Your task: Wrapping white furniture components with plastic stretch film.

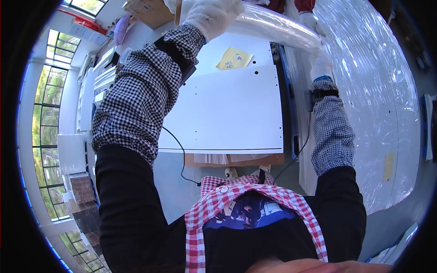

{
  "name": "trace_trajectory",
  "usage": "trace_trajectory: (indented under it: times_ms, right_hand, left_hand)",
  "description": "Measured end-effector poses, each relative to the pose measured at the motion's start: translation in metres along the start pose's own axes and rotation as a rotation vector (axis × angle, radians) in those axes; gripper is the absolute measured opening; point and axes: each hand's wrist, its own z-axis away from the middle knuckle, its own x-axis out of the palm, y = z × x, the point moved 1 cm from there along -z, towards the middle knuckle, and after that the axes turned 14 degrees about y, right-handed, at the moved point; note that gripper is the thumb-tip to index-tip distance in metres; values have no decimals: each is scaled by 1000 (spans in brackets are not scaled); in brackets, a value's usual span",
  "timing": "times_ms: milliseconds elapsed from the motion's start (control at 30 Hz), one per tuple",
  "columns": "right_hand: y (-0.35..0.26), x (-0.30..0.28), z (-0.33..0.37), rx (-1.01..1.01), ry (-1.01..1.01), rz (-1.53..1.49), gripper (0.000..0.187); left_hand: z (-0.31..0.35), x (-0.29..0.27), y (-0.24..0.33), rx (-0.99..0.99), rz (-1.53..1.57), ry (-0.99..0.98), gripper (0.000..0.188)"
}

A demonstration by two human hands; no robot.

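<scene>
A roll of clear plastic film lies crosswise over the far part of a white panel with small drilled holes. My left hand, in a white knit glove, is closed at the left end of the roll; its fingertips are partly hidden. At the right end my right hand, gloved too, grips the film, slightly blurred. A yellow paper note with handwriting rests on the panel, nearer than the roll. Beyond my right hand shows another person's gloved hand with a red sleeve, close to the film.
At the right stands a large stack wrapped in shiny clear film. Black cables hang from both my wrists. Brown board shows under the panel's near edge. White boards and boxes line the left side below windows.
</scene>
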Motion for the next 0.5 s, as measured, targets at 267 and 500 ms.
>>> trace_trajectory:
  times_ms: [267, 500]
  right_hand:
    - [-28, -38, -51, -871, 281, 61, 19]
    - [-38, -64, 10, -148, -273, -592, 31]
  left_hand:
    - [-10, -30, 33, -851, 915, 55, 7]
    - [8, -112, 78, -701, 874, -360, 40]
